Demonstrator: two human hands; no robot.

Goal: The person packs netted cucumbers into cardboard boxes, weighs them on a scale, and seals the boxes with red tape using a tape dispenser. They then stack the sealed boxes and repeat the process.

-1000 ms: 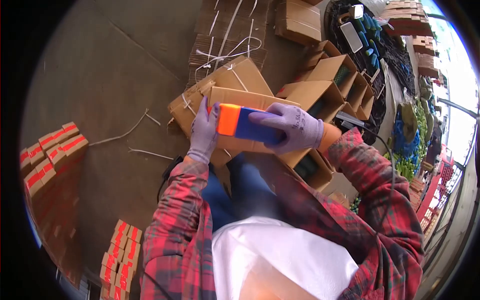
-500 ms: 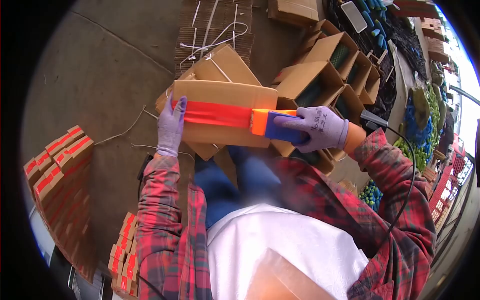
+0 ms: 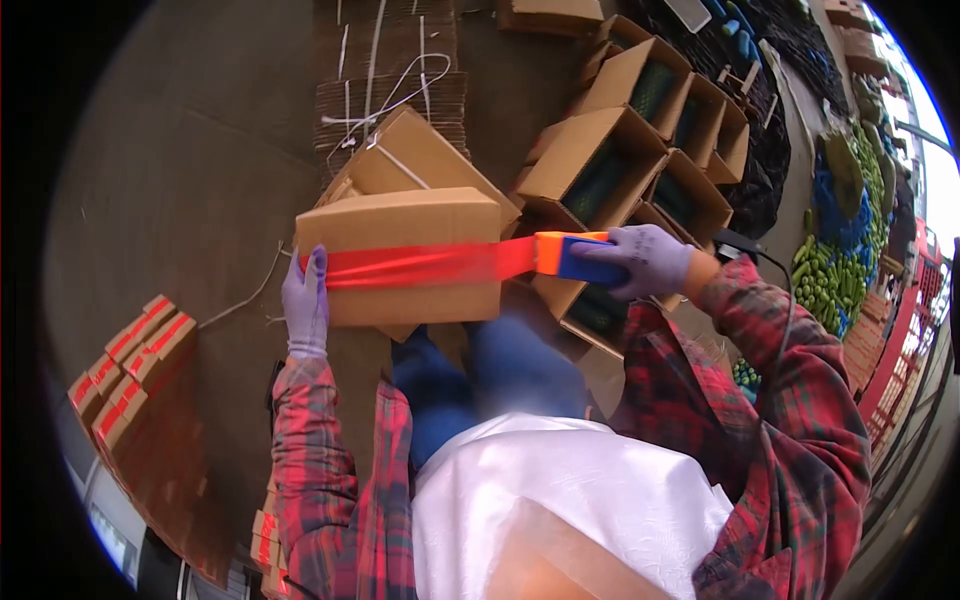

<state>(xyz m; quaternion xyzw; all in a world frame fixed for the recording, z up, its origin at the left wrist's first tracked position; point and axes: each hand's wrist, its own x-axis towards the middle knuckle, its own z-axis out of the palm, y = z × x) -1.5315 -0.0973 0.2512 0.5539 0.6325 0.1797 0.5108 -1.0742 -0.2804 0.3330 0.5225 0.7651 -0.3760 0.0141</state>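
In front of me is a cardboard box (image 3: 400, 308) with a band of red tape (image 3: 420, 262) running across its face. My left hand (image 3: 306, 308), in a pale purple glove, grips the box's left end, thumb on the near face and the other fingers mostly hidden. An orange and blue tape dispenser (image 3: 580, 258) is held in my gloved right hand (image 3: 648, 260), just off the box's right end. Between box and dispenser the tape is stretched taut. Behind the box lies a tilted flattened carton (image 3: 400, 155) with a white strap over it.
Bundled flat cardboard (image 3: 335, 110) with white straps is beyond. Several open boxes (image 3: 610, 150) with dark green contents stand to the right. Red-taped boxes (image 3: 130, 360) are stacked at left. A pile of green vegetables (image 3: 830, 275) lies far right.
My right hand has drawn the dispenser right, past the box's end, pulling out more red tape. Box and left hand sit lower and further left in view.
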